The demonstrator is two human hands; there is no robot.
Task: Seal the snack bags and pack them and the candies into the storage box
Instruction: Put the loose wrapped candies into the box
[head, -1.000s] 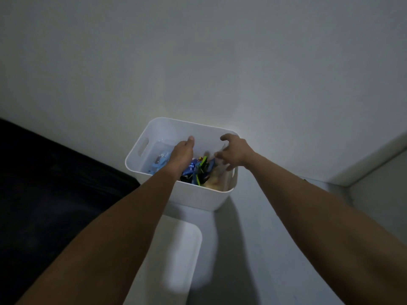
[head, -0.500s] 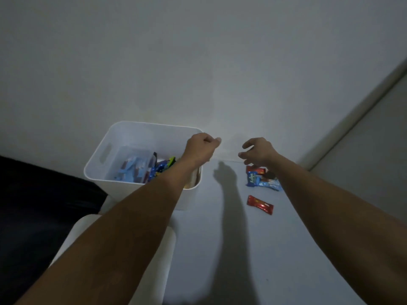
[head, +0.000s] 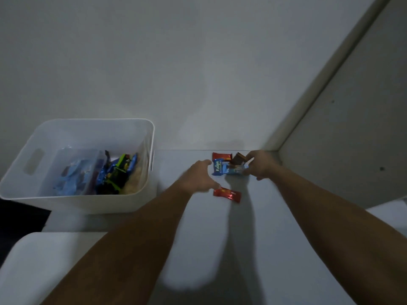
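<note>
A single head-worn wide-angle view looks forward and down along both forearms; the left hand (head: 199, 176) and right hand (head: 262, 165) sit mid-frame, near the wall.

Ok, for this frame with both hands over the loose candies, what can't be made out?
Head view only:
- Right hand: its fingers cover the candy beneath; grip unclear.
- Brown candy: partly hidden by that hand and dim.
- Left hand: motion-blurred; contact with the near red candy uncertain.
- Storage box: near wall hides the lower contents; packets too blurred to count.
- White lid: cut off by the frame edge.
</note>
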